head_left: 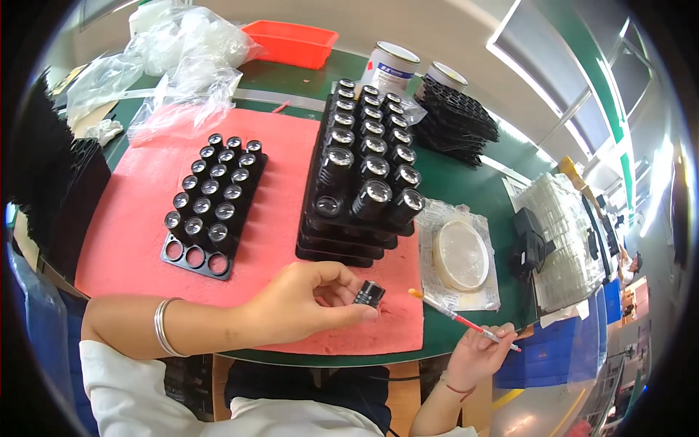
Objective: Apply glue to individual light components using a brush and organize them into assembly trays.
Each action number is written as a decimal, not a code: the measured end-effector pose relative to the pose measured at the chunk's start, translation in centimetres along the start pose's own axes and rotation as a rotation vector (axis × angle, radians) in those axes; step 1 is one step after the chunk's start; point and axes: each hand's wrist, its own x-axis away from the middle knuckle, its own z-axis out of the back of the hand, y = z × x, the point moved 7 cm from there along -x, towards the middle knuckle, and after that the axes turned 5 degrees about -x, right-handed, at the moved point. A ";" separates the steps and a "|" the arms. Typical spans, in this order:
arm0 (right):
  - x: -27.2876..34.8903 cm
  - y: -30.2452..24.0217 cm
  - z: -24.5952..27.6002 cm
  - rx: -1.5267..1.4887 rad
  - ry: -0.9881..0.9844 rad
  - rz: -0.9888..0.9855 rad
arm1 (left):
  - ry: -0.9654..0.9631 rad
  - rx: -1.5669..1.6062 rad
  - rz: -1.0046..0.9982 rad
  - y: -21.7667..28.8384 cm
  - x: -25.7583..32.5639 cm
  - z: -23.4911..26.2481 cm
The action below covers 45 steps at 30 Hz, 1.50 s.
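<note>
Over the near edge of the pink mat (138, 218), the left hand (302, 302) reaches in from the left, palm turned inward, fingers closed around a small black lens barrel (369, 293) held at thumb and fingertips. The right hand (477, 349) sits lower right, fingers pinching a thin red brush (459, 318) angled toward the barrel. 2 lens trays (218, 197) rest on the mat, which lies on a green table (466, 182) with cans (389, 65) and plastic bags (182, 51) behind.

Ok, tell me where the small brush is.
Head view, lower right: the right hand holds the small brush, bristles pointing toward the pink mat, just below the round dish.
</note>
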 end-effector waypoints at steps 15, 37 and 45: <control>0.8 -0.1 -1.1 0.197 -0.210 0.148 | 0.015 0.043 -0.003 -0.3 -0.1 0.1; 0.9 -0.5 -0.9 0.309 -0.178 0.234 | -0.094 0.098 -0.055 0.4 0.3 -0.8; 0.9 -0.7 0.0 0.297 -0.121 0.254 | 0.212 -0.905 -0.611 6.4 6.3 1.1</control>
